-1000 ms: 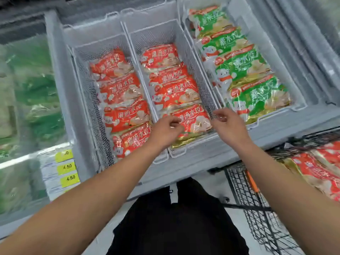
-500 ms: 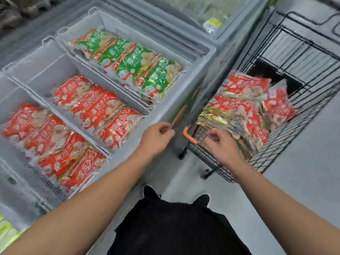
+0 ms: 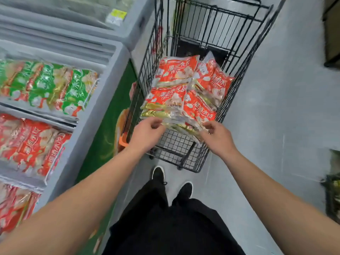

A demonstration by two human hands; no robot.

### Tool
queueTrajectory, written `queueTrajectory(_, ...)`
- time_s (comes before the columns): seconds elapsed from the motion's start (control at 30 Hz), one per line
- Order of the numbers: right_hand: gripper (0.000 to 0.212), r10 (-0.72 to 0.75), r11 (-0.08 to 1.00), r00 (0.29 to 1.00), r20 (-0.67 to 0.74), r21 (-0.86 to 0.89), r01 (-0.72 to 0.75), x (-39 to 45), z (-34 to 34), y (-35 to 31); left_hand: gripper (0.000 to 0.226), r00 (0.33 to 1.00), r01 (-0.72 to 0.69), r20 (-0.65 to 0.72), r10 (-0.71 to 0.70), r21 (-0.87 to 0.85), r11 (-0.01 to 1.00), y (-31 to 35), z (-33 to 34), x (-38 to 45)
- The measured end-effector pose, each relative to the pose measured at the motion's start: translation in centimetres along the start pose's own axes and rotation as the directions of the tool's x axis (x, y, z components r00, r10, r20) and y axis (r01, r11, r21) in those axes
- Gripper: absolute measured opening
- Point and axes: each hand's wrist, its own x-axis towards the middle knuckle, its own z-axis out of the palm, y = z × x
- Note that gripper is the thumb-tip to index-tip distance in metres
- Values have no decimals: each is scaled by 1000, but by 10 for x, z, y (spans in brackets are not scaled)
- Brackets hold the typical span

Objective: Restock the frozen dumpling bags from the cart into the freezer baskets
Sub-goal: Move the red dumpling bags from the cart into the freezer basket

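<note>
A black wire cart stands ahead of me and holds a stack of red dumpling bags, with more red bags leaning at its right side. My left hand touches the near left edge of the stack, fingers curled at the gold-trimmed bag edges. At the stack's near right corner my right hand is also curled. A firm grip is not visible on either side. To my left the open freezer shows baskets of green bags and red bags.
The cart's orange handle end sits close against the freezer's green front panel. Grey floor runs along the cart's right side. A dark crate-like object lies at the right edge. My black shoes stand just behind the cart.
I have turned from the freezer baskets to the cart. Both hands left the red bag in the middle basket, came across empty, and now reach the near edge of the cart's stack.
</note>
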Motion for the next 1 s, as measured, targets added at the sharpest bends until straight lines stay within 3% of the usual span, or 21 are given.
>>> queueTrajectory(0.27, 31, 98, 995, 995, -12, 19, -98, 81, 7, 4, 41, 991, -24, 130, 11, 98, 995, 26, 20, 109)
queueTrajectory(0.67, 37, 371, 909, 924, 88, 171, -381, 231, 84, -24, 41, 966, 145, 208, -151, 46, 988, -18, 26, 240)
queueTrajectory(0.8, 17, 512, 838, 859, 13, 211, -503, 273, 114, -26, 36, 955, 215, 201, -217, 32, 976, -34, 20, 266)
queueTrajectory(1.0, 8, 535, 806, 844, -38, 323, -496, 272, 114, -29, 29, 943, 273, 189, -273, 25, 962, -44, 22, 283)
